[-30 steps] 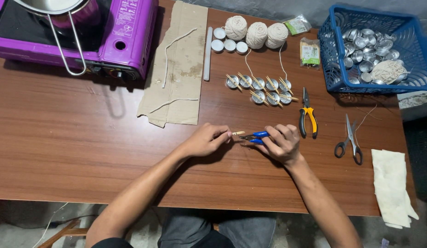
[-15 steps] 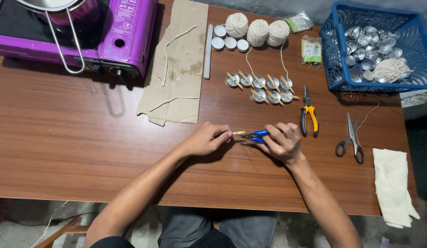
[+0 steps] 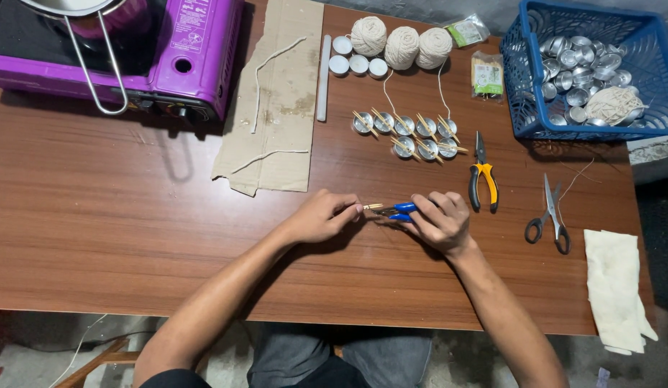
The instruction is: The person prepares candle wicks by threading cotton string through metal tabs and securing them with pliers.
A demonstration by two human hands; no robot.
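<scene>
**Both hands working a small stick with blue-handled pliers, mid-bench**

Blue-handled pliers sitting low over the bench, centre-front, between the two hands. Right hand is wrapping closed around the handles. Left hand is pinching a small pale stick at the fingertips, meeting the pliers' nose. Just behind: a cluster of small metal cups with sticks laid across them. Yellow-handled pliers lying to the right, scissors and white cloth further right. Three twine balls at the back, blue basket of cups back-right, cardboard sheet and purple stove back-left.
</scene>
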